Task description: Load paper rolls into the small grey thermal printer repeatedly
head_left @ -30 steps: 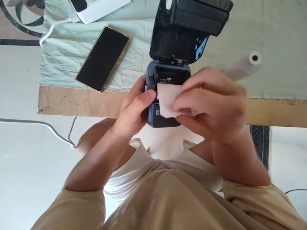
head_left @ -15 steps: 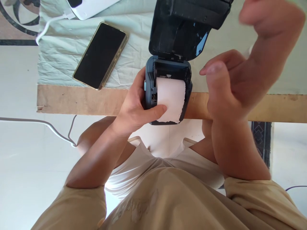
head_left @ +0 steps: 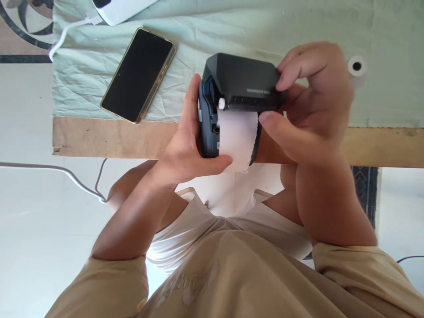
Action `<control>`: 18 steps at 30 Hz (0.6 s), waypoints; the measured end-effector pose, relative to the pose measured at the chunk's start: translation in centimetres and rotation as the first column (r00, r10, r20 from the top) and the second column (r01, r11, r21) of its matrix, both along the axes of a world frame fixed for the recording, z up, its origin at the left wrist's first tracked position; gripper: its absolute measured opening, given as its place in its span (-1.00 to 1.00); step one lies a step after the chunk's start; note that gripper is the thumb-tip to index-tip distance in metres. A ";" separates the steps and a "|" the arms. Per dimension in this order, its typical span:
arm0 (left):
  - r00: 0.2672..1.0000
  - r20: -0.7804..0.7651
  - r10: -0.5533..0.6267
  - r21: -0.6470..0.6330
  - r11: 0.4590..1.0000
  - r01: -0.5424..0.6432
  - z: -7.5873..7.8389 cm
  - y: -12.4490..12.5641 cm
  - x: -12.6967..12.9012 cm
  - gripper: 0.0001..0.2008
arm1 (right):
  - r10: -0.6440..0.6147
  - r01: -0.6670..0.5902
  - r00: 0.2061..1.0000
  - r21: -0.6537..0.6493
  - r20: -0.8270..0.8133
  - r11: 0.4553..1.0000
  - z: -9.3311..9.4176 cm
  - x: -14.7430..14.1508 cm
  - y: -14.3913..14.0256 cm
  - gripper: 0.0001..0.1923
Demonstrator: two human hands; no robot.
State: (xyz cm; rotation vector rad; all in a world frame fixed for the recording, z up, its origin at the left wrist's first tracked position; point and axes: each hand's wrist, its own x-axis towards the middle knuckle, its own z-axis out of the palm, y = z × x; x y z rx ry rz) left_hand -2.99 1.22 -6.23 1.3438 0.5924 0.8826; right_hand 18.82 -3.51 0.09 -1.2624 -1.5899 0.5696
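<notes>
Whereas it stood open, the black plastic hinged lid (head_left: 243, 79) is now half lowered, pinched by the right hand (head_left: 313, 104); at the brown wooden table edge (head_left: 111, 138), the boxy blue-grey printer (head_left: 207, 126) is gripped by the left hand (head_left: 185, 150), its white paper strip (head_left: 239, 137) apparently kept outside by the thumb (head_left: 217, 164).

no text can be read; the small pale lettering (head_left: 258, 91) on the black lid (head_left: 243, 75) is too blurred.

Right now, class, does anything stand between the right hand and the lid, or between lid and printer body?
Nothing visible separates the right hand from the lid, which it grips. Between lid and printer body, a paper strip sticks out, with the left thumb on it.
</notes>
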 end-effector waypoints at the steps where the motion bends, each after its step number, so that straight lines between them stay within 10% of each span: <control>1: 1.000 -0.002 -0.021 0.013 1.000 0.021 -0.1 0.1 0.0 0.35 | 0.036 -0.036 0.999 0.005 0.015 0.999 -0.2 0.1 0.1 -0.83; 10: 0.983 0.170 -0.065 -0.037 0.997 0.072 1.9 -0.9 0.1 0.03 | 0.153 -0.155 0.987 0.039 0.038 0.987 -1.1 0.0 0.2 -0.84; 18: 0.991 0.072 0.115 -0.157 0.982 -0.103 3.7 -2.4 0.9 -0.60 | 0.318 -0.368 0.910 -0.164 -0.266 0.915 -2.5 0.2 0.9 -0.23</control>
